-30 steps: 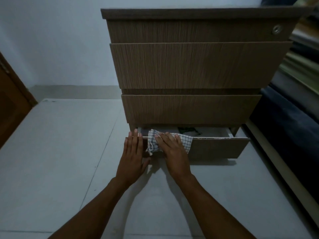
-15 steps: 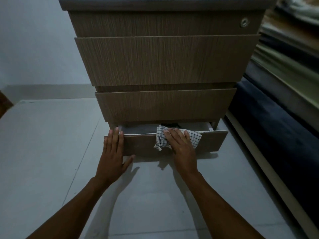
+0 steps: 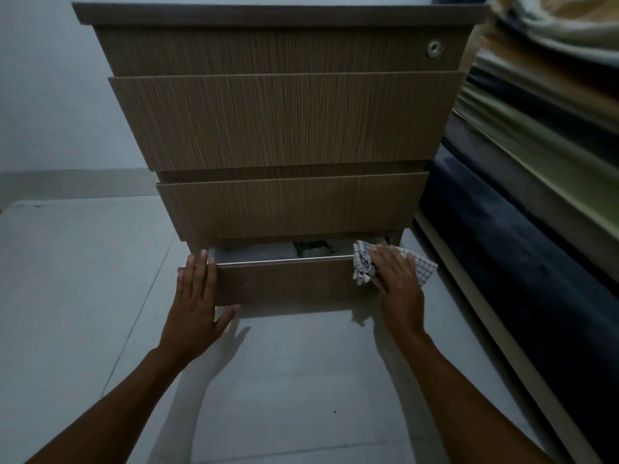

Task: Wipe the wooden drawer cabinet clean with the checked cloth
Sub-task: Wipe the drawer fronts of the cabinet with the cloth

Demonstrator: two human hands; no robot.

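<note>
The wooden drawer cabinet (image 3: 278,122) stands on the floor in front of me, with a round lock at its top right. Its bottom drawer (image 3: 284,283) is pulled out a little, and pale and dark items show inside. My right hand (image 3: 398,289) presses the checked cloth (image 3: 423,267) flat against the right end of that drawer's front and top edge. My left hand (image 3: 194,306) lies flat on the drawer's left end, fingers together and pointing up, thumb under the lower edge.
Pale tiled floor (image 3: 83,279) spreads to the left and toward me. Close on the right is a dark blue mattress or sofa (image 3: 522,269) with folded fabrics (image 3: 542,105) stacked above it. A pale wall (image 3: 50,95) stands behind the cabinet.
My right hand has slid the checked cloth from the left part of the bottom drawer's front along to its right end. My left hand has stayed on the left end.
</note>
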